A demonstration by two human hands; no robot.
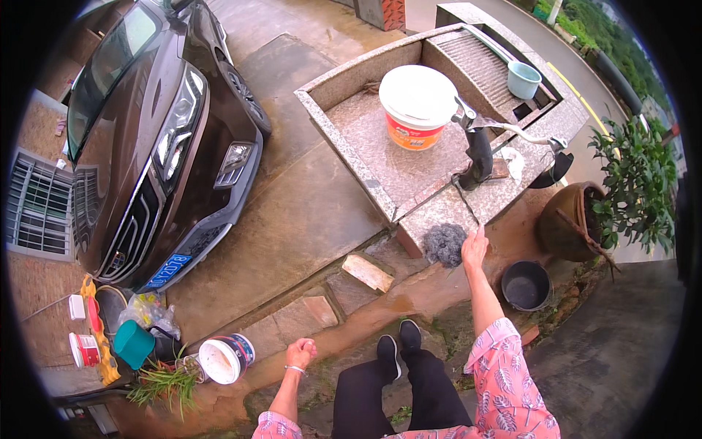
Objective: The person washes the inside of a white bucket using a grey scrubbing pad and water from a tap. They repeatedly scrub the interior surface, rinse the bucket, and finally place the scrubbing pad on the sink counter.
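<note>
My right hand (475, 247) is at the near corner of a speckled stone wash basin (356, 159), right beside a grey, tangled scouring pad (444, 245). A thin dark line, cord or crack, runs from the foot of a black-wrapped standpipe (478, 159) towards its fingertips. Whether the fingers grip anything is unclear. My left hand (301, 352), with a bracelet at the wrist, hangs low with fingers curled and nothing visible in it. Inside the basin stands a white plastic bucket (415, 118) with a red and orange label, its bright top washed out. A metal tap (464, 114) reaches beside its rim.
A pale ladle (524, 79) lies on the ribbed washboard (466, 55). A black tub (526, 285) and a potted plant (570, 222) stand right. Ahead left is a parked brown car (181, 164). A paint bucket (219, 359) and a loose brick (367, 273) lie near the raised edge.
</note>
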